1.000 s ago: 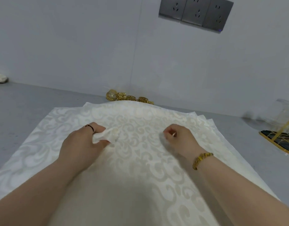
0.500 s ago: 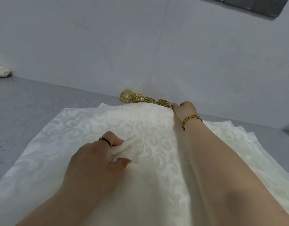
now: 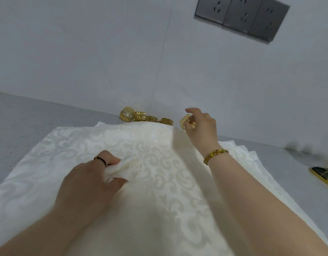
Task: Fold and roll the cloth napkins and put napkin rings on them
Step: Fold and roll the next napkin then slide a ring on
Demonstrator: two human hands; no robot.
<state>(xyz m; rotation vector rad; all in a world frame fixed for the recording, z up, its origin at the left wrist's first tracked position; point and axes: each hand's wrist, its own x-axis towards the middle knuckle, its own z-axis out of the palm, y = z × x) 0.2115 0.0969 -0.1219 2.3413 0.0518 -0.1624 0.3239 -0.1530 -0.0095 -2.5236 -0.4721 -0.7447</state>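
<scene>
Left hand (image 3: 89, 180) pinched the bunched centre of the cream damask cloth napkin (image 3: 168, 191) spread on the grey counter (image 3: 30, 115) while my right hand (image 3: 202, 126) pinched a gold openwork napkin ring (image 3: 186, 121) beyond it; next, I judged, came threading the bunch through.

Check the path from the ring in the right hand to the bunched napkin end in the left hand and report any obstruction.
Nothing visible blocks it. Between the ring held by the right hand and the napkin end gripped by the left hand lies only flat cloth; the spare rings sit beyond, by the wall.
</scene>
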